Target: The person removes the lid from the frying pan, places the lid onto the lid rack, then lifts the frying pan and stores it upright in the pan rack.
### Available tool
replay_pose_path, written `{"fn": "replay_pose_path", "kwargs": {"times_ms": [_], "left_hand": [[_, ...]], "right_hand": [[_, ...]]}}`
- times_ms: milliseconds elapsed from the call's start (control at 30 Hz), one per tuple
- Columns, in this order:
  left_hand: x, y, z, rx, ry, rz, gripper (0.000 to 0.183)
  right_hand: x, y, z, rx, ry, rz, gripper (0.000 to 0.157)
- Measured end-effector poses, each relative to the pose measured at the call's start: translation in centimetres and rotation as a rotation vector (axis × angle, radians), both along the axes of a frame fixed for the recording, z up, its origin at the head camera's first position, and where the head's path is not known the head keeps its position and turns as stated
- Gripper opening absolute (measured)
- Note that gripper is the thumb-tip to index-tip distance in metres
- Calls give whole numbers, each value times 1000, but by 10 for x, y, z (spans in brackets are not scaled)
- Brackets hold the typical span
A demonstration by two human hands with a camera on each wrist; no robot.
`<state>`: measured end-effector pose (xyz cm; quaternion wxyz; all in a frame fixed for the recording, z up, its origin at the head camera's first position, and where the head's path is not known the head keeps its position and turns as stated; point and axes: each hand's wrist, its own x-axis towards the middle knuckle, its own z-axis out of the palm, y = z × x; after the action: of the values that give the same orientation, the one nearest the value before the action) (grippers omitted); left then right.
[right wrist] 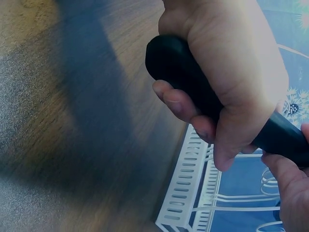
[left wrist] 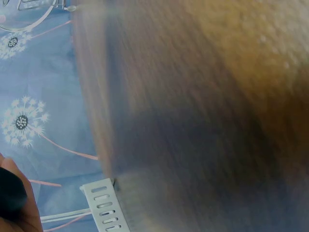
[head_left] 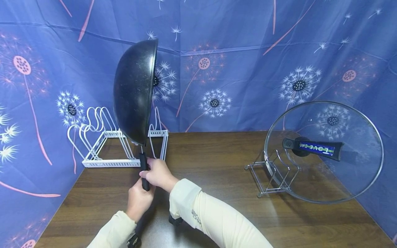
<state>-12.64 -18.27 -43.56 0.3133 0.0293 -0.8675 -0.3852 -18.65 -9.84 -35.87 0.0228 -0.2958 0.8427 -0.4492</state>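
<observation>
A black wok stands on its side, bowl turned left, over the right part of a white wire rack. Its black handle points down toward me. My left hand wraps round the lower end of the handle; in the right wrist view the left hand shows curled fingers. Higher up, close to the wok, my right hand grips the same handle. Only part of the right hand shows at that view's edge. The left wrist view catches the dark handle end at its left border.
On the right, a large glass lid with a black handle leans upright in a small chrome wire rack. The white rack's loops rise left of the wok. A blue dandelion-print cloth hangs behind the brown wooden table.
</observation>
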Motion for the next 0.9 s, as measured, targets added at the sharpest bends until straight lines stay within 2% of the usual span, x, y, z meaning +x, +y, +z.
{"fn": "replay_pose_path", "kwargs": {"times_ms": [367, 900], "left_hand": [[5, 0, 0, -3, -59, 17, 10], [7, 1, -4, 18, -109, 18, 9]], "right_hand": [[4, 0, -3, -2, -5, 1, 7], [6, 1, -7, -3, -59, -12, 9]]}}
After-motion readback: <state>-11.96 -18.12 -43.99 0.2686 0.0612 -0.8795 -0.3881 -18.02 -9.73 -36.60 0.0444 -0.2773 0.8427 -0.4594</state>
